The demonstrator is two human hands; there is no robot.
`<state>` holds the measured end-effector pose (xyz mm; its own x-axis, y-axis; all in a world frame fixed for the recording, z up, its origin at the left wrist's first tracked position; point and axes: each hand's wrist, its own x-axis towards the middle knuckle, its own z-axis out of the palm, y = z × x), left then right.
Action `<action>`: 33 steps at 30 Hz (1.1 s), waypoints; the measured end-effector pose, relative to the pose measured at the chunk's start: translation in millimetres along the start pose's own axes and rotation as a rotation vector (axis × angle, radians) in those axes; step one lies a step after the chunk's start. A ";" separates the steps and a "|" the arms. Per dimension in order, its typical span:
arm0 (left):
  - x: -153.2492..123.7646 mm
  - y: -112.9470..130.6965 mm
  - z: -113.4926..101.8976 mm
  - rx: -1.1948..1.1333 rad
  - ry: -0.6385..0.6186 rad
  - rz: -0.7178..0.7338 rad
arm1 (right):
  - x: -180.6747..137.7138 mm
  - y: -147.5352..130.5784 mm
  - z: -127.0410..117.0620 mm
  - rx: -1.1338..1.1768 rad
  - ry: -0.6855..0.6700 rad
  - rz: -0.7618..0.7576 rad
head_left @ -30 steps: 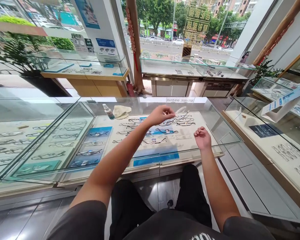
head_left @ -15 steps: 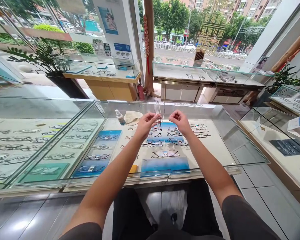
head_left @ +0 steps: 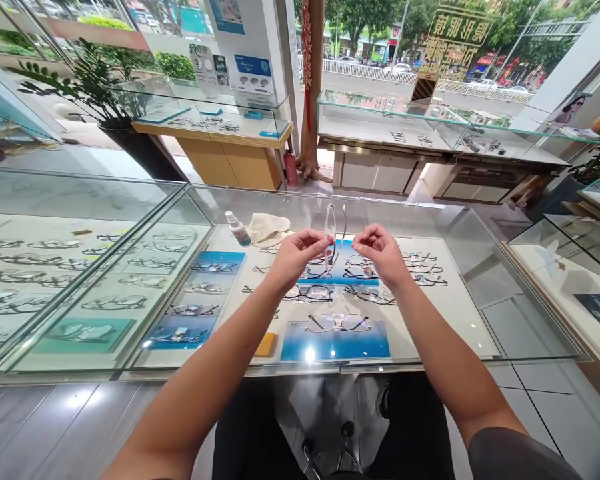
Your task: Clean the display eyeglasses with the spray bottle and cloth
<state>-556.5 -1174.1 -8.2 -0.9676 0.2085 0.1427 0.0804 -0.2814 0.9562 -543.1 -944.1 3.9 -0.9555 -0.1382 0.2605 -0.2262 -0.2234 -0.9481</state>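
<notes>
Glasses [head_left: 331, 217] are held up over the glass table [head_left: 460, 320], turned nearly edge-on, one lens upright and a dark temple curving out to the right. The left hand [head_left: 300, 255] has its fingers clamped on them at the lower part of the lens. The right hand [head_left: 384, 253] hangs just beside the temple, its fingers curled close; whether the tips meet or pinch anything, I cannot tell.

Below both hands, frames [head_left: 315, 293] lie in rows inside the table. Nearest the person, a clear-lensed pair [head_left: 338, 323] rests at the back edge of a blue mat [head_left: 335, 345], with a yellow block [head_left: 266, 345] to its left. Farther left, a blue strip [head_left: 203, 287] bears four more pairs. Beyond the left hand, a white spray bottle [head_left: 238, 231] leans next to a crumpled pale cloth [head_left: 269, 229].
</notes>
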 end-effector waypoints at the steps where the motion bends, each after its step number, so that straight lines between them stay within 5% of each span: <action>1: -0.4 -0.1 0.3 0.005 -0.011 0.001 | -0.3 -0.4 0.4 -0.001 -0.004 0.001; 33: -2.0 -2.5 0.5 0.102 -0.106 -0.103 | -2.8 12.0 11.3 -0.104 0.014 0.034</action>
<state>-554.6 -1173.4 -10.7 -0.9418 0.3302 0.0631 0.0106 -0.1582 0.9873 -540.9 -957.2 -6.2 -0.9654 -0.1302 0.2258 -0.2111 -0.1177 -0.9704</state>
